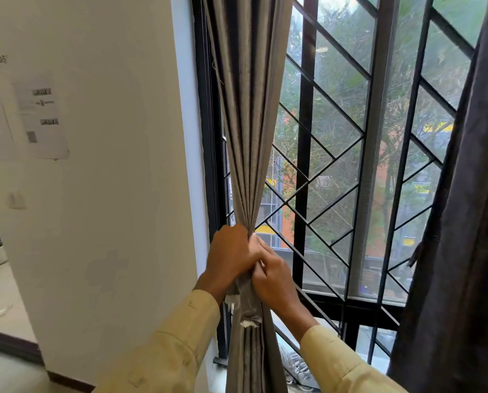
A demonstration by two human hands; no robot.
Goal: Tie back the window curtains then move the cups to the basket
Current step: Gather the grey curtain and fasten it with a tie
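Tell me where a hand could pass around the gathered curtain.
Free: the wide gap between the grey pleated curtain and the dark hanging curtain, before the black metal window grille. Crowded: the gather, where left hand and right hand both grip.

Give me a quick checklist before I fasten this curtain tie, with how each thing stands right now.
1. Grey curtain gathered into one bunch: ok.
2. Left hand grips the bunch: ok.
3. Right hand pinches the bunch beside it: ok.
4. Tie strip fastened: not ok, its end hangs loose below the hands.
5. Dark curtain tied back: cannot tell.
6. Cups and basket located: cannot tell, neither is in view.
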